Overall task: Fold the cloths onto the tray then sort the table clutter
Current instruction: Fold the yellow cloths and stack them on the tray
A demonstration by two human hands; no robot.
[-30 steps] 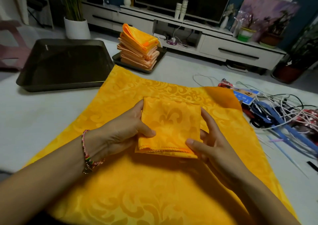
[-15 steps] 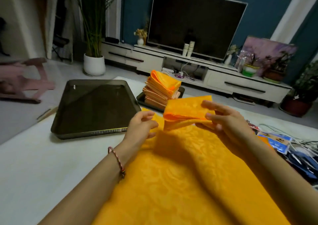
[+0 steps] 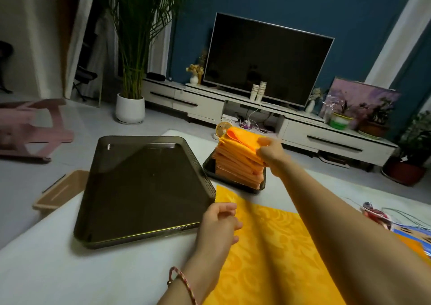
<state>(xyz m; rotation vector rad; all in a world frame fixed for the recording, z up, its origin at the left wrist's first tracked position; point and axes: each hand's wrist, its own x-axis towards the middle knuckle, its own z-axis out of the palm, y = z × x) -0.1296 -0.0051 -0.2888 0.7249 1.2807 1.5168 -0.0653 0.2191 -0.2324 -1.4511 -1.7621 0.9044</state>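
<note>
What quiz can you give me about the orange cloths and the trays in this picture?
1. True or false: the stack of folded cloths sits in the big dark tray.
2. What does the right hand pinch? A) a cable B) the top folded cloth C) a paper cup
3. Fill in: the big yellow cloth lies spread on the ____.
Key: 1 false, the stack sits in the small tray beside it; 2 B; 3 table.

small tray [image 3: 207, 165] largely hidden, clutter [image 3: 376, 213] cropped
</note>
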